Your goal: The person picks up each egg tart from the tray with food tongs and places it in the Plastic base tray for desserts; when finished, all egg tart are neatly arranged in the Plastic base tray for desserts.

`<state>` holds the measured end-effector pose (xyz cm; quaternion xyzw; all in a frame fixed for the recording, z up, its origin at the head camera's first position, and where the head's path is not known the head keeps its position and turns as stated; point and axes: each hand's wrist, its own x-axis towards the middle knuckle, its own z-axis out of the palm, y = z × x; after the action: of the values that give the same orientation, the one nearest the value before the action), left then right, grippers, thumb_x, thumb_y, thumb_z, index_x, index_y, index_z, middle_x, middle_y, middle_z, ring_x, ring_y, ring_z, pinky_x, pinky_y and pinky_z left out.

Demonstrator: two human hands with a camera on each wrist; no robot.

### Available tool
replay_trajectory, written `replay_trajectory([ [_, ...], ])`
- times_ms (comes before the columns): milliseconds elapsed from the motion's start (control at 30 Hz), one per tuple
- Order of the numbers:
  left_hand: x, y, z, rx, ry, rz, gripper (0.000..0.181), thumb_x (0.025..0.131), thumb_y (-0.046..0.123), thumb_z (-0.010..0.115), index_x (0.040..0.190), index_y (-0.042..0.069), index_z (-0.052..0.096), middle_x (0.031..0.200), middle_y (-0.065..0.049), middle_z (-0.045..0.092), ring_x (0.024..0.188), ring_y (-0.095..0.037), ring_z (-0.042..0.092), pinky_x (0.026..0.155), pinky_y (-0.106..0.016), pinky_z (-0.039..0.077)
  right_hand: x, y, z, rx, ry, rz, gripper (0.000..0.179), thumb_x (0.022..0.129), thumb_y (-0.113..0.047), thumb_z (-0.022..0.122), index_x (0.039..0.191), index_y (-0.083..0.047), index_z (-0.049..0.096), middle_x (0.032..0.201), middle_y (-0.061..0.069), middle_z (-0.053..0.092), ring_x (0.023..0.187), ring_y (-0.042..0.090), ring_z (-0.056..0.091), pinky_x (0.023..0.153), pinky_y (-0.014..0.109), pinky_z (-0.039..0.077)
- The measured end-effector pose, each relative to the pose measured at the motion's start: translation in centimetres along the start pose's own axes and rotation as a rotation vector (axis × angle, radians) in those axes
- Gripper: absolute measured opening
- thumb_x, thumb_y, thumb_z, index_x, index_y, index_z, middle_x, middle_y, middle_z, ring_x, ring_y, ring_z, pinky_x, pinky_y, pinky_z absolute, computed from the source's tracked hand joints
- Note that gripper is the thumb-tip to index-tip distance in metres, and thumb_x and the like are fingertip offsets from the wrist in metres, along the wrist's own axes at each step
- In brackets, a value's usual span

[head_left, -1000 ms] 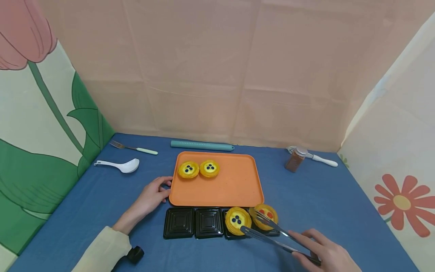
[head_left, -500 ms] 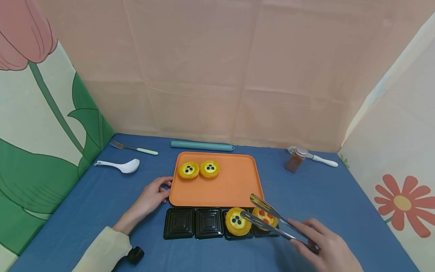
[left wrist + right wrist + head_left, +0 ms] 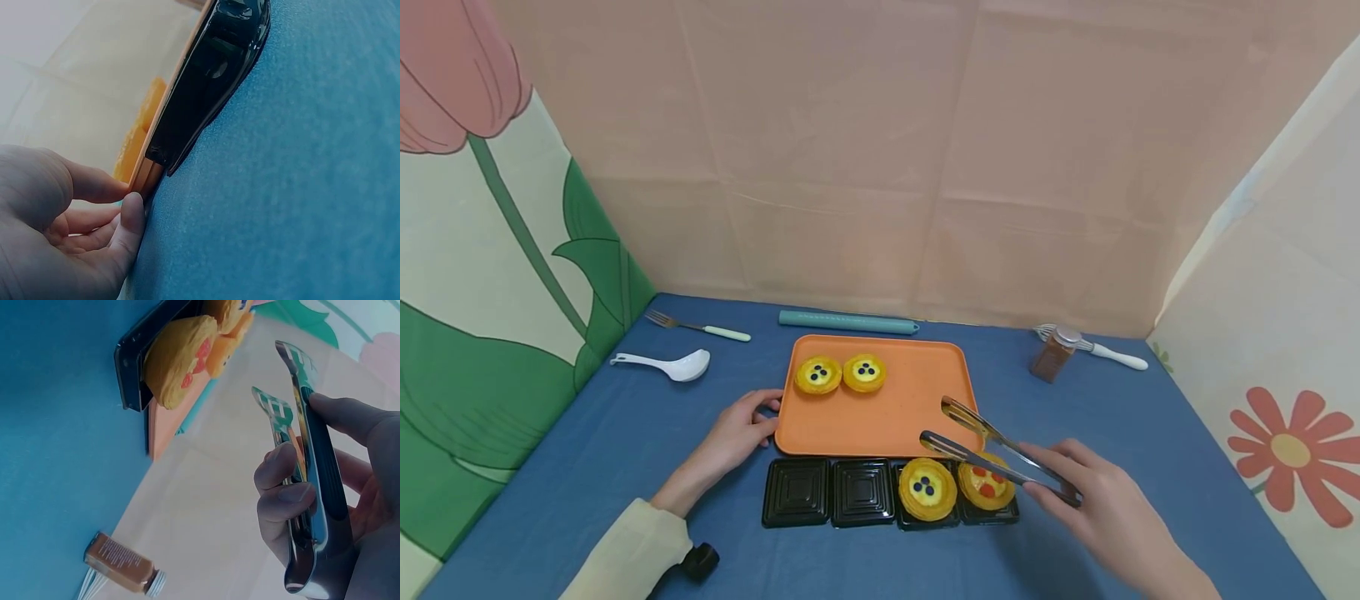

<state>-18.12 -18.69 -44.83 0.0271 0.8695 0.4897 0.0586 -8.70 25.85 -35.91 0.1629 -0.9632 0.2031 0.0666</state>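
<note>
My left hand [image 3: 743, 429] pinches the left rim of the orange tray [image 3: 917, 400] between thumb and forefinger, plain in the left wrist view. Two egg tarts [image 3: 817, 375] with dark dots sit side by side at the tray's back left. My right hand [image 3: 1097, 500] grips metal tongs [image 3: 1000, 454], whose tips stand apart with nothing between them, over the tray's right part. Below them, a tart with red dots [image 3: 987, 485] sits in the rightmost black square holder [image 3: 1009, 515]. Left of it, a dark-dotted tart [image 3: 927, 490] fills another holder. The two left holders [image 3: 796, 492] hold nothing.
At the back lies a teal stick [image 3: 848, 322]. A fork [image 3: 696, 325] and a white ladle [image 3: 666, 364] lie at the left. To the right, a brown jar [image 3: 1054, 353] leans by a white-handled whisk [image 3: 1116, 356].
The tongs have released the red-dotted tart, which now rests in the rightmost holder. My right hand has lifted and moved them back toward the tray. The left hand stays put.
</note>
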Motion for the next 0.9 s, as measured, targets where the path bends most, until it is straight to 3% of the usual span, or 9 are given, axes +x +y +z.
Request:
replay_trajectory([
  [267, -0.1, 0.2, 0.1, -0.004, 0.006, 0.018, 0.046, 0.097, 0.004, 0.060, 0.141, -0.006, 0.051, 0.120, -0.017, 0.055, 0.083, -0.019, 0.060, 0.065, -0.030, 0.055, 2.7, 0.0, 0.5, -0.014, -0.048, -0.030, 0.038, 0.090, -0.028, 0.078, 0.127, -0.029, 0.071, 0.087, -0.014, 0.051, 0.061, 0.002, 0.044, 0.050, 0.023, 0.040],
  [500, 0.0, 0.1, 0.1, -0.002, 0.007, 0.014, 0.046, 0.097, 0.004, 0.060, 0.141, -0.006, 0.051, 0.119, -0.016, 0.055, 0.082, -0.020, 0.060, 0.065, -0.030, 0.055, 5.2, 0.2, 1.4, -0.046, -0.077, -0.108, 0.040, 0.091, -0.027, 0.077, 0.130, -0.023, 0.071, 0.086, -0.012, 0.052, 0.060, 0.003, 0.042, 0.049, 0.024, 0.039],
  [900, -0.1, 0.3, 0.1, 0.002, 0.007, 0.008, 0.046, 0.097, 0.004, 0.060, 0.142, -0.006, 0.050, 0.120, -0.016, 0.055, 0.082, -0.019, 0.059, 0.064, -0.030, 0.054, 8.4, 0.5, 3.2, -0.050, -0.106, -0.162, 0.037, 0.092, -0.029, 0.076, 0.128, -0.018, 0.072, 0.095, -0.005, 0.061, 0.066, 0.006, 0.047, 0.052, 0.025, 0.042],
])
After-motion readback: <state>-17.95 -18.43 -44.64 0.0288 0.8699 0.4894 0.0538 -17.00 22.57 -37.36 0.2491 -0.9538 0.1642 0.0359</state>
